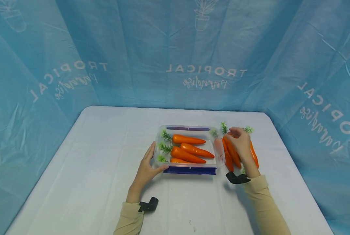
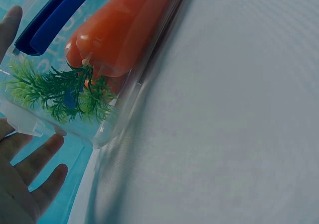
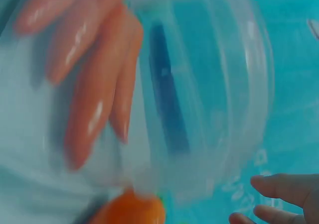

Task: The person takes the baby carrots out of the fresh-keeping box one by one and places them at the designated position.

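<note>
A clear plastic container (image 1: 189, 165) with blue clips stands mid-table. Several carrots (image 1: 189, 139) with green leafy tops lie in it, their tops toward its left end. My left hand (image 1: 145, 168) is at the container's left end, thumb along the front corner and fingers spread by the end wall. Just beyond the right end, more carrots (image 1: 228, 156) lie with tips toward me. Over their leafy ends hangs my right hand (image 1: 240, 142), fingers extended in the right wrist view, with nothing visible between them. One thick carrot end (image 3: 132, 209) shows near that hand.
Through the container's right wall one more carrot (image 1: 219, 147) shows pale. A white cloth covers the table (image 1: 104, 163). Blue printed curtains (image 1: 207, 91) hang around the back and sides. The container's front clip (image 1: 189, 170) hangs down.
</note>
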Demonstrator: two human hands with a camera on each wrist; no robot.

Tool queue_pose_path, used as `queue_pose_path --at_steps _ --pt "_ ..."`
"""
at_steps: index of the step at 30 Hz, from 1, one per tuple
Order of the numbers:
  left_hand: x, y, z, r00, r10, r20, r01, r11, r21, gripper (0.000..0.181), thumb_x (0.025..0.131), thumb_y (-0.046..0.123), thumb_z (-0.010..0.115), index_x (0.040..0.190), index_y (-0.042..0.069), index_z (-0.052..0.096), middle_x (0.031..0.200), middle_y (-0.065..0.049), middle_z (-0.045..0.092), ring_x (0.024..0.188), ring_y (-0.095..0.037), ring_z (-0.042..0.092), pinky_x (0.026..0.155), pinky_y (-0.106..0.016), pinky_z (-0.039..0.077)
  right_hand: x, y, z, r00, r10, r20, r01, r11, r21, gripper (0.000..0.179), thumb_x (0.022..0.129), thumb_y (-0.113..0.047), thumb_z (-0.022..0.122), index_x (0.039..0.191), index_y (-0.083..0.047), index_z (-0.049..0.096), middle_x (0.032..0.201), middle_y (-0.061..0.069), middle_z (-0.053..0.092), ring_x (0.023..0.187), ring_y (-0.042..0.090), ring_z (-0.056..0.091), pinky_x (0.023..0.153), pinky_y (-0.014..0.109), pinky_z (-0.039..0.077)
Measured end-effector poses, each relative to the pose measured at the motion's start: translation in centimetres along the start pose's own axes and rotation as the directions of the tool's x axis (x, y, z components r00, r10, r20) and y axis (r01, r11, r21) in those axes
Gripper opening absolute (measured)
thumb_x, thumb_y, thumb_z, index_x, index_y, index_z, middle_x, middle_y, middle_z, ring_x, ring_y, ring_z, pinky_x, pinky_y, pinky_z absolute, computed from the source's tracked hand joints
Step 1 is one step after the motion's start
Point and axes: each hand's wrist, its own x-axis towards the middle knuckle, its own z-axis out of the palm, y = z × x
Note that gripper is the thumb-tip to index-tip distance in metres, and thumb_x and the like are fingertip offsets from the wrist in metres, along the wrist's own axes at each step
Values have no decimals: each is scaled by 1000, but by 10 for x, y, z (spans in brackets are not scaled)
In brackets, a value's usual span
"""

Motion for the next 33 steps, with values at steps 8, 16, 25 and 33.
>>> queue_pose_path --at_steps 8,16,25,33 --pt "0 1 1 1000 11 3 -11 1000 10 102 75 32 81 154 22 17 160 -4 19 146 -29 25 117 -52 24 -5 -20 21 997 -31 76 28 999 44 35 86 -16 70 115 3 63 103 22 68 91 26 62 71 5 45" --pt "-1 2 0 1000 0 4 0 1000 11 102 74 32 81 154 22 17 160 -3 19 147 -28 22 118 -52 22 -14 -38 38 995 -78 68 73 995 64 32 84 -14 72 111 2 66 102 21 70 88 29 63 70 8 45" --pt "-1 2 -1 1000 5 3 -5 1000 2 102 74 31 81 154 22 18 160 -3 19 146 -28 23 117 -53 24 -21 -48 62 972 -132 196 115 989 94 30 84 -8 71 111 2 65 100 23 70 88 32 65 78 29 56" --pt "-1 0 -1 1000 11 10 -11 1000 -3 102 75 32 81 154 24 17 161 -2 18 147 -28 22 117 -53 25 -24 -55 79 932 -149 331 129 988 79 34 82 -12 74 113 -1 65 104 19 70 88 29 67 82 42 57"
